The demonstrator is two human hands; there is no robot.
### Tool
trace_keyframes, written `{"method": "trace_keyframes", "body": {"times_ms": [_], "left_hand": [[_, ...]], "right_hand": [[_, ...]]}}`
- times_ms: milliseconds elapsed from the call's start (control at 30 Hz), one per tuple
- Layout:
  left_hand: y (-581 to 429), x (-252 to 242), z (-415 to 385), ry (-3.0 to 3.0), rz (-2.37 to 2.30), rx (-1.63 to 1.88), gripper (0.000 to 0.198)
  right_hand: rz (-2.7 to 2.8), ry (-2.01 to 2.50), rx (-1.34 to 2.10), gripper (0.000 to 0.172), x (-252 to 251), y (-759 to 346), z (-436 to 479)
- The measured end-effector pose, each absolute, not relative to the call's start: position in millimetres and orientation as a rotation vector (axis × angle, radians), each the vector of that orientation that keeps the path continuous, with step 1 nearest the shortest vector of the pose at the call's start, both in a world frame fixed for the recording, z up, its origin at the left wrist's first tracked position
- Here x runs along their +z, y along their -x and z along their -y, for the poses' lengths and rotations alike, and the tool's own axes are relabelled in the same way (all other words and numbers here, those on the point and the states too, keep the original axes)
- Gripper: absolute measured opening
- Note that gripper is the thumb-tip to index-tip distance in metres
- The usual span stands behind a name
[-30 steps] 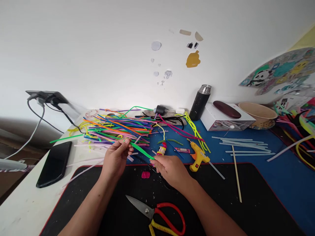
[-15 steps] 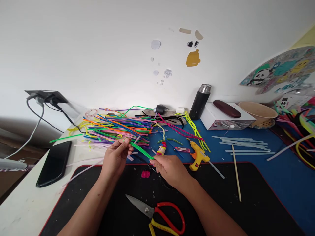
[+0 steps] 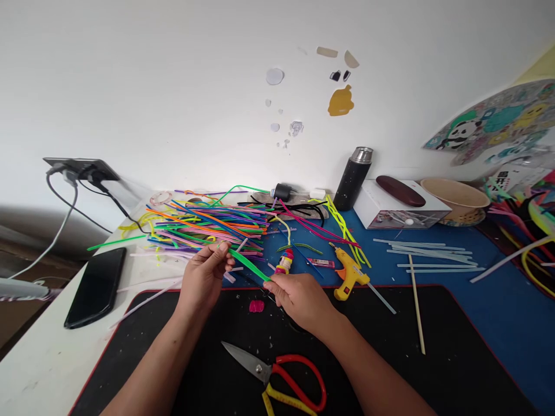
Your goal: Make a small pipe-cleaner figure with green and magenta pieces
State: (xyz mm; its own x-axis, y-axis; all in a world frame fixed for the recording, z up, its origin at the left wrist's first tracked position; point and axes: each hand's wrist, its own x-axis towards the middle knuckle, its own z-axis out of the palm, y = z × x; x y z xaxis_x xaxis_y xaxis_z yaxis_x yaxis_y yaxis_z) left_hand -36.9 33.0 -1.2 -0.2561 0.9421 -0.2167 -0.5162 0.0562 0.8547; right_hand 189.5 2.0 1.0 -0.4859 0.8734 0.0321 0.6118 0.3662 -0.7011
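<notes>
Several green pipe cleaners (image 3: 249,264), lying side by side as a flat strip, stretch between my two hands above the black mat (image 3: 373,346). My left hand (image 3: 208,271) pinches the upper left end between thumb and fingers. At the lower right end, my right hand (image 3: 299,297) is closed around the strip. Just beyond the right hand is a small figure (image 3: 285,263) with a red and yellow top. A heap of coloured pipe cleaners (image 3: 208,225) lies behind the left hand. On the mat below, scissors (image 3: 277,375) with red and yellow handles point up and left.
A yellow glue gun (image 3: 347,277) lies right of my hands, near clear glue sticks (image 3: 433,254) and a wooden stick (image 3: 417,306). A black phone (image 3: 94,289) rests at left. Against the wall stand a black flask (image 3: 353,179), a white box (image 3: 399,208) and a bowl (image 3: 455,196).
</notes>
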Motion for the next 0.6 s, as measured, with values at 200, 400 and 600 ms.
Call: {"method": "trace_keyframes", "body": {"times_ms": [200, 400, 600], "left_hand": [[38, 0, -34, -0.553, -1.083, 1.514, 0.041], [44, 3, -34, -0.583, -1.106, 1.459, 0.041], [55, 7, -37, -0.532, -1.085, 1.34, 0.037]], "right_hand": [[2.236, 1.268, 0.878, 0.043, 4, -189, -2], [2.243, 1.267, 0.806, 0.044, 4, -190, -2], [2.238, 1.262, 0.819, 0.046, 1, -192, -2]]}}
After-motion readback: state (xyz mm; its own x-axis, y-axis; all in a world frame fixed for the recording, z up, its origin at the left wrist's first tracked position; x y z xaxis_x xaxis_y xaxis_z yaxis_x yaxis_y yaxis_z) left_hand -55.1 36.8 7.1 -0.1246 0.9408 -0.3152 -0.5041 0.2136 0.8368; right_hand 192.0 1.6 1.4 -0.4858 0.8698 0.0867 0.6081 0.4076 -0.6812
